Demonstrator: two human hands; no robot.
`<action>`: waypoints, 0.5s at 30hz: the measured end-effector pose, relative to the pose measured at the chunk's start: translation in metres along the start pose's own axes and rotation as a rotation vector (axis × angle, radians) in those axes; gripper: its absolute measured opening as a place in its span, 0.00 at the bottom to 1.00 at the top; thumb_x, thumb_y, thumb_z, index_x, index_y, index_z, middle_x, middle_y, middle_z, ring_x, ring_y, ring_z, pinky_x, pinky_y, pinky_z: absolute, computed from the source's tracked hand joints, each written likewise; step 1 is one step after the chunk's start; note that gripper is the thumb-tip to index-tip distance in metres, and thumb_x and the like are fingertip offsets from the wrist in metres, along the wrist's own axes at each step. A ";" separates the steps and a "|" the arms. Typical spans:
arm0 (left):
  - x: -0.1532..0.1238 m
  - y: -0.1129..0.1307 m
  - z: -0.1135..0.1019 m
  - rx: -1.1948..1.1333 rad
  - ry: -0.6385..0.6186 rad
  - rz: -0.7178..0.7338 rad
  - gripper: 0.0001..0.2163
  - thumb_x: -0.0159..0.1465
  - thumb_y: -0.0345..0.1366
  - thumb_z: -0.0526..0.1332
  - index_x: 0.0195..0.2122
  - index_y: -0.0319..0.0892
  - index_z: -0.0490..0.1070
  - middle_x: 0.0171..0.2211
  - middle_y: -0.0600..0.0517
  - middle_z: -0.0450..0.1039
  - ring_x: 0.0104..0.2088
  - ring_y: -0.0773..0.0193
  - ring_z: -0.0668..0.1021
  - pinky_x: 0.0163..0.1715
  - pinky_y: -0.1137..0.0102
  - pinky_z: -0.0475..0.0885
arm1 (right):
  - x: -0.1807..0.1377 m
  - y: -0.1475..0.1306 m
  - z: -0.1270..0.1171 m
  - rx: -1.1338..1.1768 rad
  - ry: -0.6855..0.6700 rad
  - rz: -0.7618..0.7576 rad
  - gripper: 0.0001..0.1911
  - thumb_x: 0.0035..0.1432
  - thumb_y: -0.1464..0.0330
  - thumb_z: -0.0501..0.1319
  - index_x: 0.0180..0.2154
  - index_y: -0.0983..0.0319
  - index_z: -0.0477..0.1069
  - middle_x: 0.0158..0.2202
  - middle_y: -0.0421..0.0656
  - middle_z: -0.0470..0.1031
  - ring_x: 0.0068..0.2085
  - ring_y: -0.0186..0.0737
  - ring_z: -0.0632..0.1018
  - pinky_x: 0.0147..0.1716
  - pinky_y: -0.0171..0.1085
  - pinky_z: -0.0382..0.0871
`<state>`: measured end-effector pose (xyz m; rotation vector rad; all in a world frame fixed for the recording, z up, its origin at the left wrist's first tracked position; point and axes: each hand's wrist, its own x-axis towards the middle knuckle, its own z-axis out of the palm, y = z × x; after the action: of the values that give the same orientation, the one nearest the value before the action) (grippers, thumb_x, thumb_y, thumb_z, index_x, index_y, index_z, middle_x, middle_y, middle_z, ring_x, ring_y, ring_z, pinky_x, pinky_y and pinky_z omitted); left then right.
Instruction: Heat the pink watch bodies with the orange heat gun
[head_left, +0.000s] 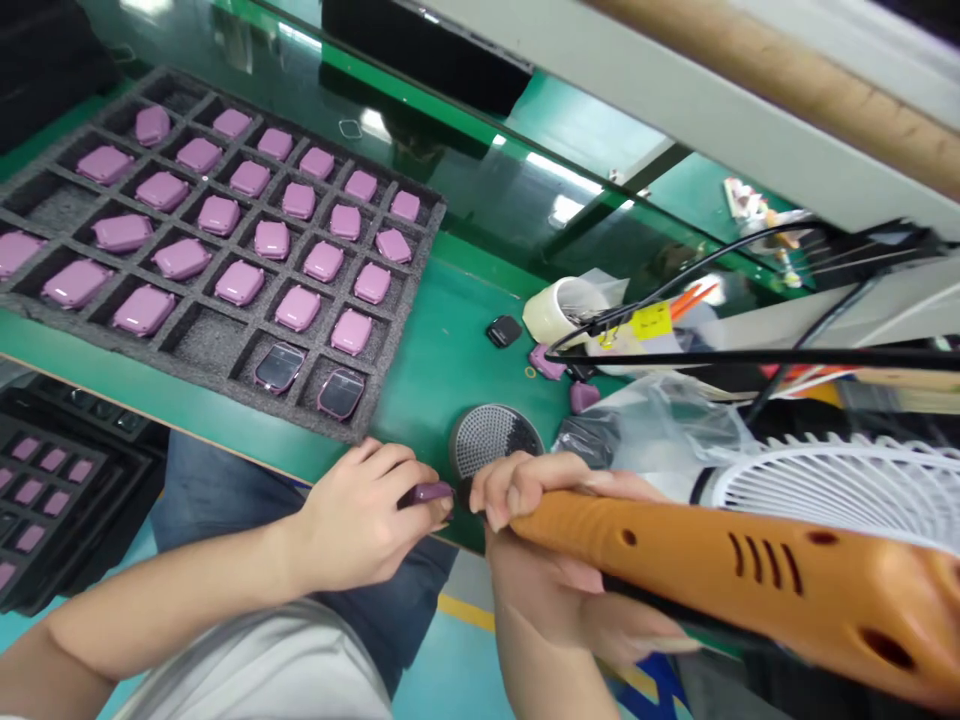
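My left hand (367, 515) is closed on a small purple case (427, 492) at the near edge of the green bench. My right hand (536, 495) is wrapped round an orange electric screwdriver (750, 575), whose front end points at the purple case; the tip itself is hidden behind my fingers. Just beyond both hands sits a round perforated metal dish (491, 435). To the far left lies a black foam tray (225, 350) with several purple cases (240, 282) in its cells. Two cells at its near corner hold cases lying glass side up (341, 392).
A roll of tape (559, 310), a small black part (504, 331), loose purple parts (581, 397) and a clear plastic bag (660, 425) lie right of centre. A white fan grille (840, 490) and black cables (750, 355) crowd the right. Another tray of parts (37, 480) sits below the bench, left.
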<state>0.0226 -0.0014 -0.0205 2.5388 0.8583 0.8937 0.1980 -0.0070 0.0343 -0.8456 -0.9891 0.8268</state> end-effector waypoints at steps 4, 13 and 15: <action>0.000 0.001 -0.003 0.008 -0.018 -0.030 0.09 0.78 0.39 0.67 0.56 0.46 0.79 0.52 0.48 0.83 0.51 0.52 0.80 0.46 0.56 0.70 | 0.011 -0.005 -0.020 0.020 0.031 -0.008 0.27 0.65 0.38 0.66 0.52 0.50 0.79 0.34 0.37 0.77 0.25 0.39 0.75 0.25 0.42 0.75; -0.003 -0.001 -0.004 -0.002 -0.092 -0.001 0.11 0.79 0.37 0.64 0.58 0.42 0.77 0.59 0.44 0.81 0.56 0.50 0.80 0.51 0.55 0.72 | 0.021 0.009 -0.035 0.047 0.140 -0.080 0.25 0.66 0.40 0.63 0.51 0.50 0.79 0.31 0.36 0.77 0.23 0.39 0.74 0.21 0.40 0.73; -0.003 0.000 -0.004 0.016 -0.095 -0.017 0.13 0.78 0.43 0.66 0.57 0.41 0.77 0.58 0.42 0.81 0.56 0.49 0.80 0.51 0.54 0.73 | 0.021 0.009 -0.033 0.047 0.161 -0.068 0.25 0.65 0.40 0.64 0.51 0.50 0.78 0.31 0.36 0.77 0.23 0.39 0.74 0.21 0.39 0.73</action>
<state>0.0177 -0.0029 -0.0190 2.5613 0.8600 0.7575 0.2337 0.0078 0.0234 -0.8204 -0.8489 0.7103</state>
